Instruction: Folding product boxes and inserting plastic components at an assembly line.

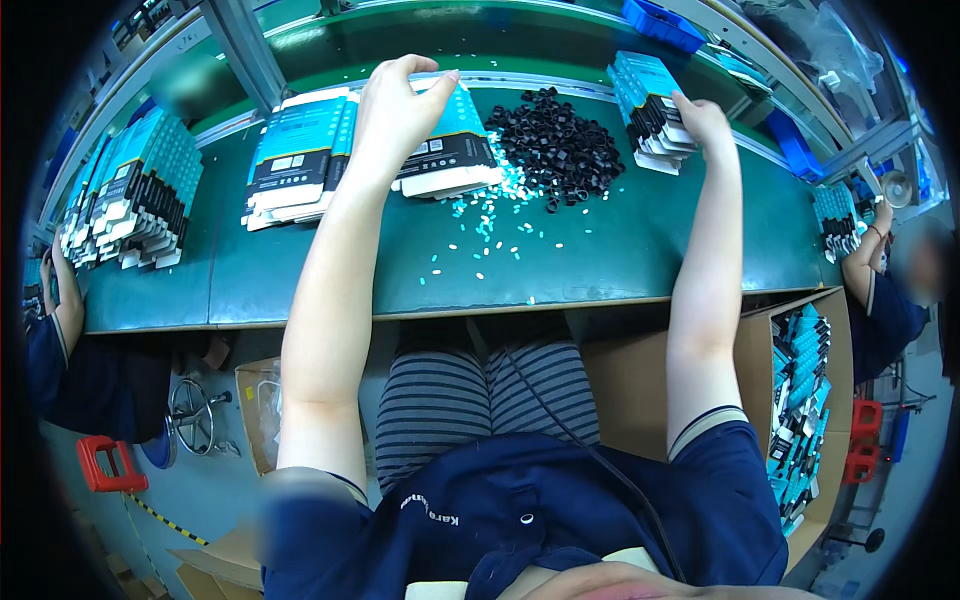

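Head view: the left hand, upper centre of the frame, is at flat cartons, thumb and fingers apart; any grip cannot be determined. The right hand, upper right, touches a carton stack; its hold cannot be determined. Black pieces lie heaped between on the green tabletop.

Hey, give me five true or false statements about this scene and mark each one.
1. The right hand is at a stack of turquoise cartons. True.
2. The small black parts lie left of the left hand. False: they lie between the hands.
3. Small white and turquoise pieces are scattered on the green bench. True.
4. The cardboard box at right holds black parts. False: it holds flat cartons.
5. The person's trousers are striped. True.
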`<state>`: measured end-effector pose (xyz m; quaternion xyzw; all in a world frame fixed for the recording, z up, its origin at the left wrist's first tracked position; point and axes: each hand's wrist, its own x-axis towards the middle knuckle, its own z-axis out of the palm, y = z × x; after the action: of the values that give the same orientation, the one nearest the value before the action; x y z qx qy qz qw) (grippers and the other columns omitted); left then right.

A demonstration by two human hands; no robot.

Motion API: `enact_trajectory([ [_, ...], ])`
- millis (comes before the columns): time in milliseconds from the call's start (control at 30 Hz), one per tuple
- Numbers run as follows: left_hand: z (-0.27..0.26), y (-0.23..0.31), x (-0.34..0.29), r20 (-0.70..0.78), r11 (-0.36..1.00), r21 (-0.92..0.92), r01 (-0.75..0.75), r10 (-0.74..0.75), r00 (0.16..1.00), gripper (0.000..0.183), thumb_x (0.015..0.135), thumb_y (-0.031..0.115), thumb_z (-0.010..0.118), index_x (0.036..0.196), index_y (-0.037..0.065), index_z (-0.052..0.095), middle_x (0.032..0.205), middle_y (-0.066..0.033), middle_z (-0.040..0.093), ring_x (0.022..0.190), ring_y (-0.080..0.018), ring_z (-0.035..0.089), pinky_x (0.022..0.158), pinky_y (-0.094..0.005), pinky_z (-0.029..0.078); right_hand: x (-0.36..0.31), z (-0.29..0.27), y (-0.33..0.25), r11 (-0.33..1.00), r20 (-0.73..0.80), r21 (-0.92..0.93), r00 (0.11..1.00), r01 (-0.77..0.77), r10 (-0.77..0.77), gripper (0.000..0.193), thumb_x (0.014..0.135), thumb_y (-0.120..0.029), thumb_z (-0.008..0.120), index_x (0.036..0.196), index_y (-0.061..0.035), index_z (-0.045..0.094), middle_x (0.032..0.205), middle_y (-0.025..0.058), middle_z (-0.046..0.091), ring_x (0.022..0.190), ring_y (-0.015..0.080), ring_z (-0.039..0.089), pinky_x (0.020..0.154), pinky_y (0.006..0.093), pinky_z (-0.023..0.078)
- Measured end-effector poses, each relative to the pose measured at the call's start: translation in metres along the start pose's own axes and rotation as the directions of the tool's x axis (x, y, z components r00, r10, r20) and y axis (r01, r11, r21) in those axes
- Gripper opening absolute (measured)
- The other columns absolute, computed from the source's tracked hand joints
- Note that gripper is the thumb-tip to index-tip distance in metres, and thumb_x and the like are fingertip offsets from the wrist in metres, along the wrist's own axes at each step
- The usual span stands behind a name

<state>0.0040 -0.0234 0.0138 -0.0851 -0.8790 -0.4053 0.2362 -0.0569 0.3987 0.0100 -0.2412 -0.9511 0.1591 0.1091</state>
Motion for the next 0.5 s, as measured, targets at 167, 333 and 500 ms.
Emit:
enact_trajectory([
  [167,0.000,0.000,0.001,0.009,0.990,-0.136,0.022,-0.021,1.000,0.045,0.079,0.038,0.067,0.106,0.002,0.065,0.113,-0.0194,0.061,0.106,-0.0325,0.059,0.088,-0.0394,0.048,-0.041,-0.030,-0.002,0.642,0.304,0.756,0.937,-0.126,-0.174,0.071,0.072,-0.046,0.077,0.115,0.0069,0.058,0.109,0.0183,0.063,0.100,0.0218,0.061,0.089,0.0384,0.049],
  [333,-0.007,0.005,0.003,0.081,0.982,-0.187,0.035,-0.020,0.997,0.044,0.081,0.036,0.068,0.110,0.003,0.064,0.106,-0.0178,0.064,0.100,-0.0254,0.061,0.083,-0.0345,0.048,-0.043,-0.021,-0.035,0.609,0.644,0.686,0.722,-0.397,-0.254,0.032,0.078,-0.024,0.075,0.095,-0.0007,0.063,0.089,0.0107,0.069,0.074,0.0185,0.068,0.070,0.0340,0.057],
  [500,-0.010,-0.006,-0.001,0.016,0.949,-0.313,0.044,-0.041,0.999,0.039,0.083,0.032,0.069,0.110,0.003,0.064,0.096,-0.0124,0.064,0.088,-0.0171,0.059,0.080,-0.0289,0.045,-0.039,-0.016,-0.067,0.727,0.782,0.528,0.584,-0.439,-0.216,0.026,0.075,-0.016,0.075,0.092,-0.0006,0.064,0.087,0.0118,0.070,0.071,0.0203,0.070,0.067,0.0347,0.058],
])
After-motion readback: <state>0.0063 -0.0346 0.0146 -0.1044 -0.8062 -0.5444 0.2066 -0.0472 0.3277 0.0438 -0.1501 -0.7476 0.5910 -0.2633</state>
